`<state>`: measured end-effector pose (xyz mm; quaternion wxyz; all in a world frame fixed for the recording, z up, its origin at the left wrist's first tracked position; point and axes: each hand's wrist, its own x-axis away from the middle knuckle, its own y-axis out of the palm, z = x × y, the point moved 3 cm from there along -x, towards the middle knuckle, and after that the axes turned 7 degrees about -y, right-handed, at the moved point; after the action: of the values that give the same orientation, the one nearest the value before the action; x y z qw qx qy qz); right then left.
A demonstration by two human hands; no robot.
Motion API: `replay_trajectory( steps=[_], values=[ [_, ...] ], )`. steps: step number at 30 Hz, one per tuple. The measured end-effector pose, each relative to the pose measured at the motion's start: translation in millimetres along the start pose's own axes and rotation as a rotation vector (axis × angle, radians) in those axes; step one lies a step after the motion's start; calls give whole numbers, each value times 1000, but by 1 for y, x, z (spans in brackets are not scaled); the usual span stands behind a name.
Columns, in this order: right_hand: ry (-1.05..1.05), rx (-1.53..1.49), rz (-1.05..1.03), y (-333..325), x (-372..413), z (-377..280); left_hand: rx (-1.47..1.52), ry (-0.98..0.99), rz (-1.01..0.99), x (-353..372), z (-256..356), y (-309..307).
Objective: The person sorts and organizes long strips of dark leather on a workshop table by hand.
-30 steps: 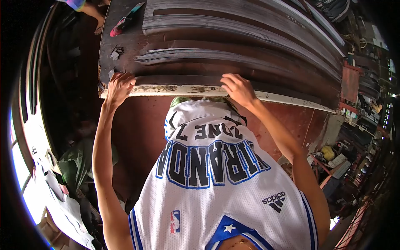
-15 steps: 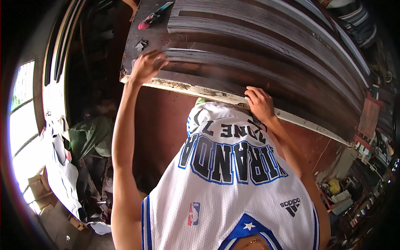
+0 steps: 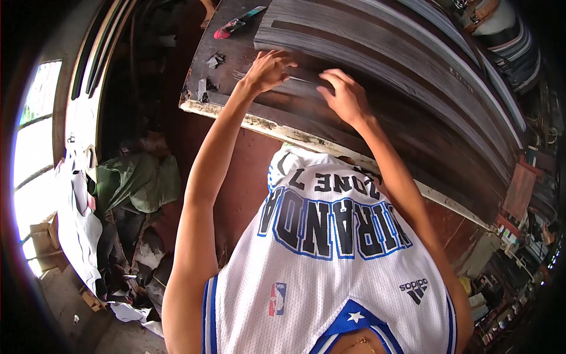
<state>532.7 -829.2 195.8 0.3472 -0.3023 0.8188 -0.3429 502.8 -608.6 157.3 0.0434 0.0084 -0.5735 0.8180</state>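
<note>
My left hand (image 3: 270,69) reaches over a low layer of long, thin dark-grey strips (image 3: 308,78), its fingers apart and curved above their left end. Opposite it, my right hand (image 3: 346,99) is over the same strips, thumb and fingers spread, with nothing visible between them. A gap separates the two hands. The strips lie lengthwise on a dark wooden table (image 3: 236,58). Just beyond the hands, a thicker stack of similar grey strips (image 3: 336,47) runs off toward the right.
A slim tool with a red-pink end (image 3: 239,23) lies at the table's far left. Small dark scraps (image 3: 216,59) are near the left edge. A worn, whitish table edge (image 3: 265,125) faces me. Green cloth (image 3: 141,183) is heaped at left below a bright window (image 3: 38,141).
My left hand has moved right from the table's left corner onto the strips. My right hand has lifted off the near edge and moved forward and left. More scraps show at the left corner.
</note>
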Motion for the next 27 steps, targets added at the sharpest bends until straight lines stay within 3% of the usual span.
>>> replay_trajectory(
  steps=[6,8,12,16,20,27],
  values=[
    [-63,46,-71,21,-28,4,218,96,114,1,10,-28],
    [65,-44,-79,14,-32,6,487,53,35,-1,9,-32],
    [149,-118,-112,8,-35,10,714,-45,-34,-4,6,-37],
    [155,-57,-149,16,-33,7,684,-146,139,3,-18,-33],
    [123,57,-231,30,-30,4,773,-330,209,21,-25,-27],
    [47,137,-193,39,-28,4,829,-437,258,62,-25,-9]
  ],
)
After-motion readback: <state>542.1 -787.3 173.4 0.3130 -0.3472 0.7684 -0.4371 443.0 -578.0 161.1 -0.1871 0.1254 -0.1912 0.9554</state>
